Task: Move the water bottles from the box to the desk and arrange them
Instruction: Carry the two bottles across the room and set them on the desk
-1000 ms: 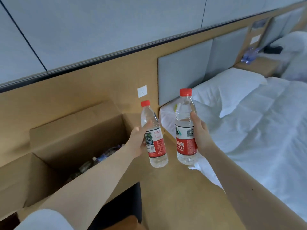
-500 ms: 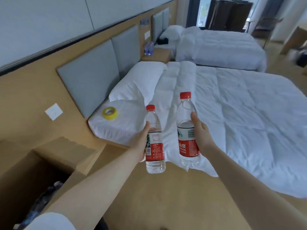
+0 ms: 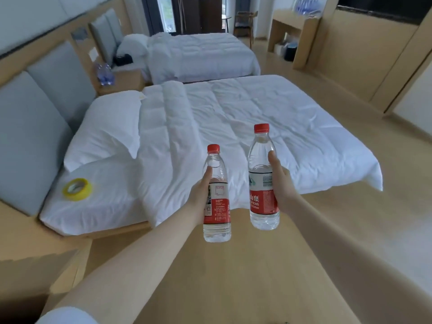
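head view: before the white bed (image 3: 233,118) and well apart from the far desk (image 3: 288,15), where what look like bottles (image 3: 306,7) already stand, the left hand (image 3: 199,197) grips the left bottle (image 3: 216,206) and the right hand (image 3: 281,183) the right bottle (image 3: 263,202), both upright in mid-air, unplaced; since 0.5 s ago the view has swung right toward the desk.

Head-worn wide-angle view, facing forward and downward, bed (image 3: 233,118) close ahead, room stretching beyond

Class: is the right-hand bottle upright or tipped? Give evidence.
Upright: the right hand holds the bottle vertically, red cap topmost.
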A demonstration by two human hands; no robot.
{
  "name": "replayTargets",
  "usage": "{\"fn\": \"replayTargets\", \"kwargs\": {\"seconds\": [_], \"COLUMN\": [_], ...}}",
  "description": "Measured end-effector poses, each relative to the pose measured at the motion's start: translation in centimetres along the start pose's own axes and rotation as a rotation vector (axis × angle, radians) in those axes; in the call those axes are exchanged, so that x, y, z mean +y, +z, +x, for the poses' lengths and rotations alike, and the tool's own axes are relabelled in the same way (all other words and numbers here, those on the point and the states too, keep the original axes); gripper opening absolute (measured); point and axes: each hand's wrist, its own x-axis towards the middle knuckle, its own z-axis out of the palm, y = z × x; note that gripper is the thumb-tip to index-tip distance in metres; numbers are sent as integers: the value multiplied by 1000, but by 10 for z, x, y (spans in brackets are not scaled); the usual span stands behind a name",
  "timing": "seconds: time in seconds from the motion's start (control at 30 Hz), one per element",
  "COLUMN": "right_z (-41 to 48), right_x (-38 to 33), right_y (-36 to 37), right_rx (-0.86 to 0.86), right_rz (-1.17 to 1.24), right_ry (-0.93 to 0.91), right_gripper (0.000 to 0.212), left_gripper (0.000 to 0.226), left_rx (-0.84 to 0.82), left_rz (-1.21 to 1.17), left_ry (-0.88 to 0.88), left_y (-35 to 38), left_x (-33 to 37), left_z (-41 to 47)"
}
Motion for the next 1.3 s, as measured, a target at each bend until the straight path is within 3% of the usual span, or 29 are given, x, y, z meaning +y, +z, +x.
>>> {"fn": "replayTargets", "kwargs": {"seconds": [0.1, 0.2, 0.33, 0.43, 0.7, 1.0, 1.3], "right_z": [-2, 3, 13, 14, 12, 25, 105], "right_x": [-2, -4, -6, -8, -4, 8, -13], "right_y": [-38, -86, -161, -213, -330, -417, -473], "right_rx": [16, 29, 38, 29, 181, 363, 572], "right_rz": [85, 172, 210, 213, 231, 329, 329], "right_ry": [29, 59, 102, 137, 182, 126, 135], "right_gripper": [67, 55, 57, 56, 57, 42, 51], "left_gripper": [74, 67, 72, 64, 61, 69, 71], "left_rx": [-18, -12, -37, -61, -250, -444, -623], "left_rz": [-1, -16, -13, 4, 159, 220, 289], "left_ry": [26, 41, 31, 26, 3, -85, -88], "left_y": [37, 84, 160, 214, 336, 433, 516], "left_x": [-3, -10, -23, -37, -42, -53, -27], "left_z": [3, 9, 18, 26, 52, 102, 205]}}
